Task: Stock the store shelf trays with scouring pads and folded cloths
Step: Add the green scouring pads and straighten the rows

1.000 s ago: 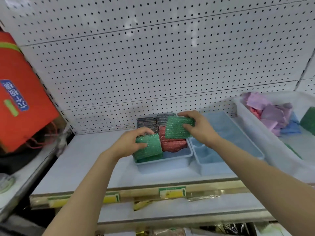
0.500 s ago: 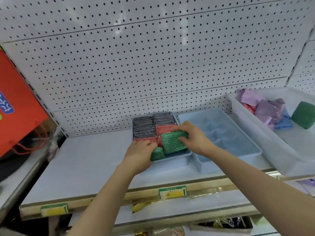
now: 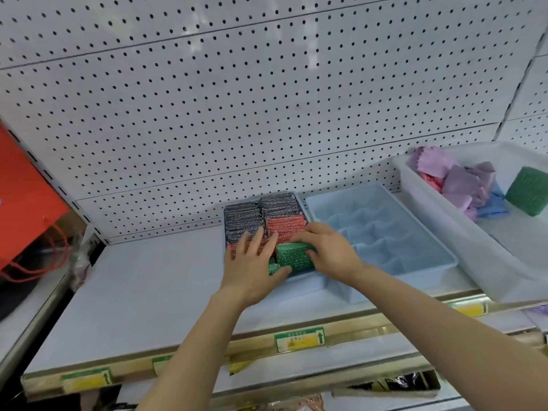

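Left hand (image 3: 252, 264): fingers spread flat, pressing the pads in the left tray (image 3: 308, 284), thumb touching a green pad. Right hand (image 3: 329, 250): fingers curled over green scouring pad (image 3: 293, 256), glittery mesh, on edge at tray's near end. Far rows: red pads (image 3: 286, 225), black pads (image 3: 243, 218). Right: empty divided tray (image 3: 382, 229).

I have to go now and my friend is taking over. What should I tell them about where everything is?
Left hand: fingers straight, pressing on the pads in the left tray.
Right hand: gripping a green scouring pad, pushing it into the tray's front.
Done: black pads and red pads fill the back rows.
Left: the divided blue tray is empty. Folded cloths and another green pad wait in the white bin on the right.
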{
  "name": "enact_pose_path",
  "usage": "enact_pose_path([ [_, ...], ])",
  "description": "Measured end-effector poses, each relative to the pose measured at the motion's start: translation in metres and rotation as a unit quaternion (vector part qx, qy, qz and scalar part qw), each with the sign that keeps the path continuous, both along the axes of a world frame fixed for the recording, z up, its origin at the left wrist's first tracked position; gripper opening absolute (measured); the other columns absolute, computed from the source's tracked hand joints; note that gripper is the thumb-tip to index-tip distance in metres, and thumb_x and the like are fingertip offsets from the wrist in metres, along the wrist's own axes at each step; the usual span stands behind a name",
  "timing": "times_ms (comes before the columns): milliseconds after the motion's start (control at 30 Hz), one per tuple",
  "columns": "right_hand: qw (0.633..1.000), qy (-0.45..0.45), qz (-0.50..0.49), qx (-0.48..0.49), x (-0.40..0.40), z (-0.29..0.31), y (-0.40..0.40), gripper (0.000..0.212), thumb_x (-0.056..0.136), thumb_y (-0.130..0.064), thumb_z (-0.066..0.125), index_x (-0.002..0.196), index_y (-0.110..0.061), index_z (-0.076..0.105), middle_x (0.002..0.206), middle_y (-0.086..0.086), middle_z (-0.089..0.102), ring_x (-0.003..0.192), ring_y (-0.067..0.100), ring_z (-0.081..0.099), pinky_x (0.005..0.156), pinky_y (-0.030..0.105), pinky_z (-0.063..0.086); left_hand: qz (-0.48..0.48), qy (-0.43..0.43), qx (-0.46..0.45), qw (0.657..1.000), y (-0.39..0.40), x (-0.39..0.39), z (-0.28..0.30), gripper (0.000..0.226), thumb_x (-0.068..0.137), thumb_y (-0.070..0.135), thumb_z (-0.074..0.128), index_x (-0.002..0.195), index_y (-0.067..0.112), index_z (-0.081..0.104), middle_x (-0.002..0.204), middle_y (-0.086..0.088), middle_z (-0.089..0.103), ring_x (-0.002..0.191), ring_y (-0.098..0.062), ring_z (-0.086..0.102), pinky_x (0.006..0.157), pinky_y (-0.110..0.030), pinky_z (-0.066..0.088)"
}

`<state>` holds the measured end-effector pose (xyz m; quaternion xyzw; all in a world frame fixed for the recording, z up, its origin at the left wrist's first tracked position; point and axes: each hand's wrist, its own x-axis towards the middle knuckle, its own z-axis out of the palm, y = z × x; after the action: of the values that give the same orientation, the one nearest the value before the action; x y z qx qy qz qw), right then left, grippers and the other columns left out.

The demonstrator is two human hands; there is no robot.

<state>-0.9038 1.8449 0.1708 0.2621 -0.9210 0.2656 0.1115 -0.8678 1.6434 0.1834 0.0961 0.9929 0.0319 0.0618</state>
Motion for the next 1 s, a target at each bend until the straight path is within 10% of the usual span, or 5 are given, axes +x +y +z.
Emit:
enact_pose_path([
  [100, 0.997, 0.072, 0.003, 0.040, -0.006, -0.006, -0.005, 0.055, 0.070, 0.009, 0.060, 0.114, -0.022, 0.069, 0.096, 0.007, 0.058, 0.089, 0.029, 0.054, 0.063, 0.042, 0.053, 0.022, 0.003, -0.019, 1.000, 0.004, -0.001, -0.024, 0.066, 0.097, 0.063, 0.014, 0.151, 0.040, -0.015, 0.162, 0.005, -0.014, 0.148, -0.027, -0.015, 0.116, -0.060, -0.001],
  [267, 0.986, 0.001, 0.058, 0.158, -0.016, -0.021, -0.013, 0.070, 0.087, -0.009, 0.057, 0.149, -0.026, 0.030, 0.160, 0.008, 0.014, 0.148, 0.028, 0.007, 0.120, 0.045, 0.006, 0.019, -0.017, -0.002, 1.000, -0.002, -0.005, -0.030, 0.069, 0.094, 0.066, 0.008, 0.149, 0.038, -0.023, 0.159, 0.008, -0.024, 0.146, -0.022, -0.024, 0.116, -0.056, -0.010],
  [433, 0.963, -0.070, 0.051, 0.256, -0.014, -0.024, -0.015, 0.077, 0.088, -0.063, -0.004, 0.152, -0.021, -0.009, 0.160, 0.001, -0.016, 0.145, 0.020, -0.021, 0.119, 0.041, -0.011, 0.056, 0.011, 0.011, 0.998, -0.001, -0.005, -0.036, 0.094, 0.075, 0.081, -0.007, 0.150, 0.027, -0.023, 0.157, 0.002, -0.029, 0.144, -0.019, -0.029, 0.118, -0.048, -0.012],
  [733, 0.985, -0.071, -0.017, 0.156, 0.004, 0.000, -0.008, 0.064, 0.100, -0.047, 0.029, 0.153, -0.014, 0.013, 0.161, 0.005, 0.011, 0.148, 0.020, 0.007, 0.121, 0.038, 0.004, 0.094, -0.127, -0.048, 0.986, 0.017, -0.024, 0.006, 0.096, 0.086, 0.075, 0.035, 0.155, 0.025, -0.009, 0.162, -0.003, -0.016, 0.149, -0.028, -0.013, 0.119, -0.051, -0.003],
  [1000, 0.967, 0.029, -0.252, 0.013, 0.007, 0.061, 0.132, 0.044, 0.092, -0.025, 0.053, 0.135, -0.014, 0.050, 0.136, 0.005, 0.054, 0.124, 0.028, 0.049, 0.096, 0.035, 0.041, -0.114, 0.063, 0.123, 0.984, 0.151, -0.049, 0.057, 0.049, 0.095, 0.043, 0.049, 0.138, 0.021, 0.048, 0.146, -0.003, 0.045, 0.134, -0.025, 0.040, 0.106, -0.038, 0.038],
])
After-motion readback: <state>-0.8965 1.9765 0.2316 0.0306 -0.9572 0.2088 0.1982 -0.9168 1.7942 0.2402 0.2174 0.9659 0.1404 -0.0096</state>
